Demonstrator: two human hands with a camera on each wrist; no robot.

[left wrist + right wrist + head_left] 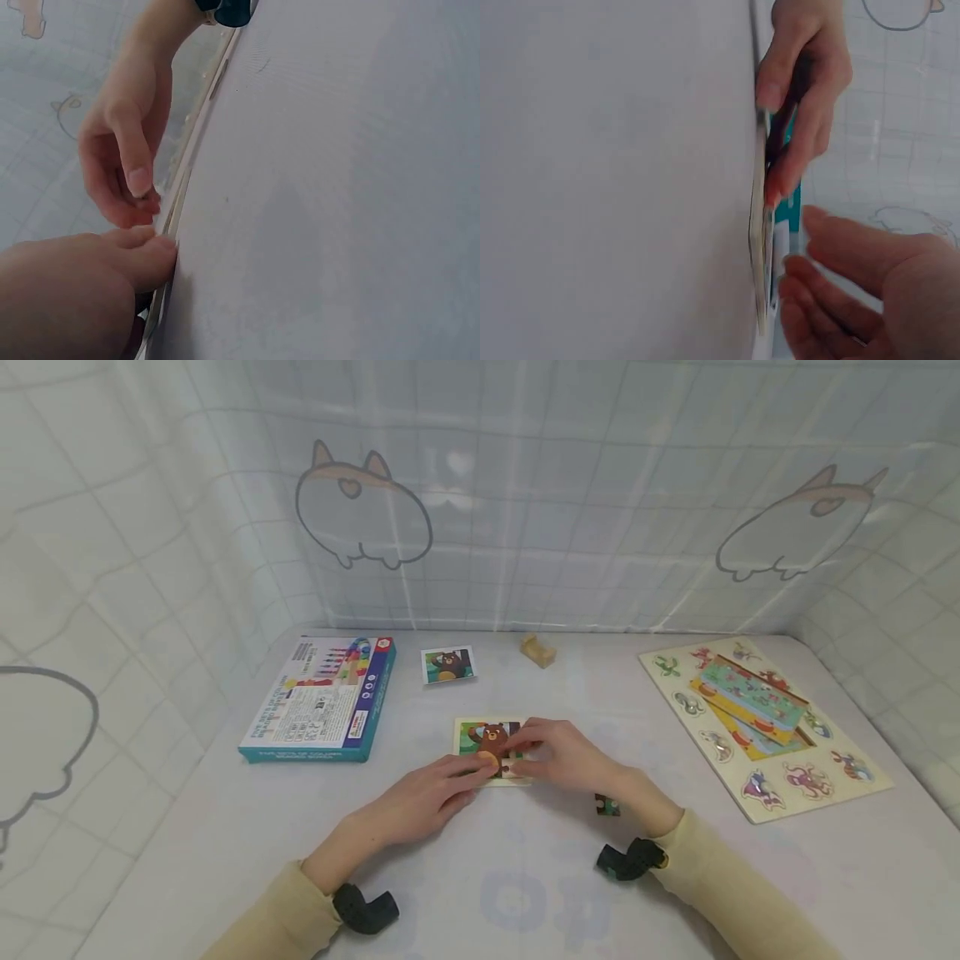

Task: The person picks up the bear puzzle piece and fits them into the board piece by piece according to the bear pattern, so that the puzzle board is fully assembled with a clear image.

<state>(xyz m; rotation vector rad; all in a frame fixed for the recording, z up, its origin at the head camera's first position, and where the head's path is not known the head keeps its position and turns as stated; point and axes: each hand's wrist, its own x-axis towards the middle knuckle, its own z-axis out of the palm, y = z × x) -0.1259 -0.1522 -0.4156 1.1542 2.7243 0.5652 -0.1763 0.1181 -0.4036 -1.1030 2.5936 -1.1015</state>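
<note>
A small bear jigsaw puzzle (491, 737) in a pale wooden tray lies at the middle of the table. My left hand (423, 800) rests on its lower left part, fingers fairly straight across the picture and thumb by the near edge. Over the puzzle's right side, my right hand (573, 758) hovers with bent fingers. In the right wrist view, its thumb and fingers (855, 244) stand apart, and no piece shows between them. A bare patch shows at the puzzle's lower right. Partly under my right wrist lies a loose green and dark puzzle piece (607, 806).
A bear picture card (448, 665) lies beyond the puzzle, with a small curved wooden block (537, 650) to its right. The boxed toy set (315, 697) is at the left. On the right, a wooden knob-puzzle board (738, 777) bears colourful cards (757, 697).
</note>
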